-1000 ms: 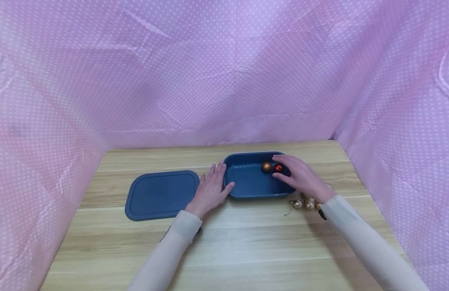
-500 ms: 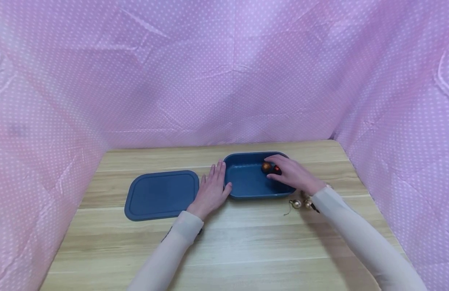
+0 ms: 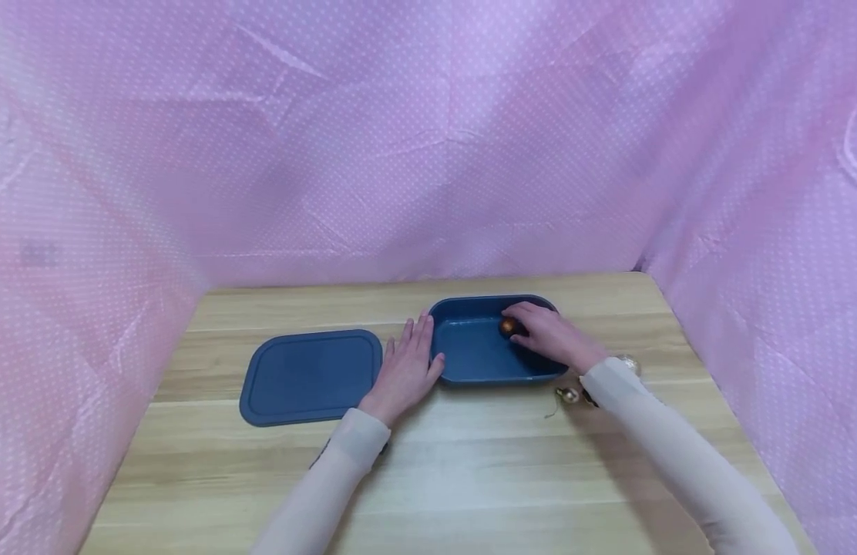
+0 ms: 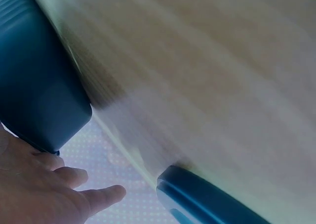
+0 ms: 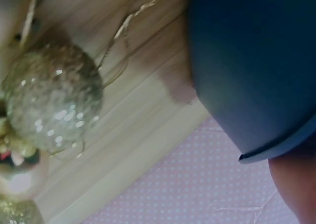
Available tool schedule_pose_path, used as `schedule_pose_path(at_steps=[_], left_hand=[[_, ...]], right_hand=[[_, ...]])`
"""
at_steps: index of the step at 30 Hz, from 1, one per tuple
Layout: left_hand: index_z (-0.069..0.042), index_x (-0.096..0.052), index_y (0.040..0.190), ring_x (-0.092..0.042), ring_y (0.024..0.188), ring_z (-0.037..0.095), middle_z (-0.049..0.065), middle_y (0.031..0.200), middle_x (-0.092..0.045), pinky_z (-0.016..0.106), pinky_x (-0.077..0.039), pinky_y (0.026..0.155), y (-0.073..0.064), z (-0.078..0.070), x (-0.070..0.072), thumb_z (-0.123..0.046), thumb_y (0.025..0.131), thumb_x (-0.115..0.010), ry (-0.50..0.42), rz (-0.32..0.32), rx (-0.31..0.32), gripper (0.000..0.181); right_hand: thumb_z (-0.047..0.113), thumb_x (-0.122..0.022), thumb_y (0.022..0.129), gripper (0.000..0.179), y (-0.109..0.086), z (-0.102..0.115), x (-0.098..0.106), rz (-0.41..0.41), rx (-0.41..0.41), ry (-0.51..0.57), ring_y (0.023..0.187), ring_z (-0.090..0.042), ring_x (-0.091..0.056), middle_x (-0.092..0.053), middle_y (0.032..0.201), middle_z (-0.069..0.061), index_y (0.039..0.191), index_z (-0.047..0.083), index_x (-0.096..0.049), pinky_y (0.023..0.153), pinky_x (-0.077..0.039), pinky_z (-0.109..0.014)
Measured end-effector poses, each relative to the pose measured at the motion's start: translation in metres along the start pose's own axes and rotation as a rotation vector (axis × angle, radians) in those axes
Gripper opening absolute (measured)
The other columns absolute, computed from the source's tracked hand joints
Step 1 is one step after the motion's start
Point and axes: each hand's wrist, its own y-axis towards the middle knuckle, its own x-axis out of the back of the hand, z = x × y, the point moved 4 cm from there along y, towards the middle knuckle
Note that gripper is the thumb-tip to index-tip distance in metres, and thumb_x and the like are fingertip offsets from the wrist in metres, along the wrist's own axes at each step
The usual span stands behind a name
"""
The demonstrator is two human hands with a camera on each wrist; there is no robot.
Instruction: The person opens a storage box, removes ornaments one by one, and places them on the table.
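My left hand lies with straight fingers against the left end of a dark blue rectangular container. In the left wrist view its fingertips reach along the container's outer wall. My right hand reaches over the container's right end. Its thumb and fingers curve round a shiny copper-coloured Christmas bauble inside. The red bauble seen there before is hidden under this hand. Beside the container's front right corner lies a small gold bauble with a string; a glittery gold bauble shows large in the right wrist view.
A matching blue lid lies flat on the wooden table, left of the container. More gold ornaments, including a pale bauble, lie by my right wrist. Pink dotted cloth hangs behind the table and along both sides.
My right hand has moved left within the container, from the red bauble to the copper one, covering the red. The left hand stays at the container's end.
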Motion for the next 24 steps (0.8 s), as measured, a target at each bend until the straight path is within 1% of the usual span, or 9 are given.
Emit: schedule_pose_path(at_steps=[8, 14, 19, 24], left_hand=[[-0.009, -0.01, 0.167, -0.011, 0.159, 0.031, 0.004, 0.174, -0.005, 0.065, -0.02, 0.121, -0.0001, -0.0005, -0.0004, -0.04, 0.109, -0.045, 0.002, 0.015, 0.005, 0.075], [-0.009, -0.009, 0.167, -0.01, 0.159, 0.03, 0.004, 0.174, -0.004, 0.065, -0.021, 0.121, 0.0005, 0.0012, -0.0005, -0.04, 0.11, -0.044, -0.001, 0.017, 0.003, 0.074], [-0.009, -0.01, 0.167, -0.01, 0.159, 0.029, 0.005, 0.174, -0.006, 0.066, -0.021, 0.12, 0.0008, 0.0015, 0.0003, -0.039, 0.109, -0.044, -0.013, 0.009, -0.005, 0.074], [-0.008, -0.011, 0.167, -0.011, 0.159, 0.03, 0.006, 0.174, -0.006, 0.065, -0.021, 0.12, 0.0002, 0.0011, 0.0013, -0.039, 0.109, -0.045, -0.018, 0.01, -0.007, 0.074]], right_hand=[[0.007, -0.081, 0.089, 0.049, 0.0014, 0.0039, -0.005, 0.005, 0.025, 0.014, 0.126, -0.04, -0.059, -0.063, 0.134, -0.023, 0.133, -0.006, -0.063, 0.106, -0.047, -0.055], [0.007, -0.081, 0.09, 0.05, 0.0037, 0.0045, -0.0072, 0.013, 0.031, 0.039, 0.127, -0.039, -0.059, -0.064, 0.134, -0.022, 0.134, -0.006, -0.063, 0.107, -0.047, -0.054], [0.008, -0.08, 0.09, 0.05, 0.0044, 0.0038, -0.0079, 0.031, 0.026, 0.055, 0.129, -0.039, -0.059, -0.063, 0.135, -0.022, 0.135, -0.005, -0.062, 0.108, -0.046, -0.054], [0.007, -0.08, 0.09, 0.041, 0.0046, 0.0022, -0.0103, 0.011, 0.025, 0.038, 0.122, -0.037, -0.063, -0.068, 0.127, -0.021, 0.128, -0.005, -0.067, 0.105, -0.049, -0.053]])
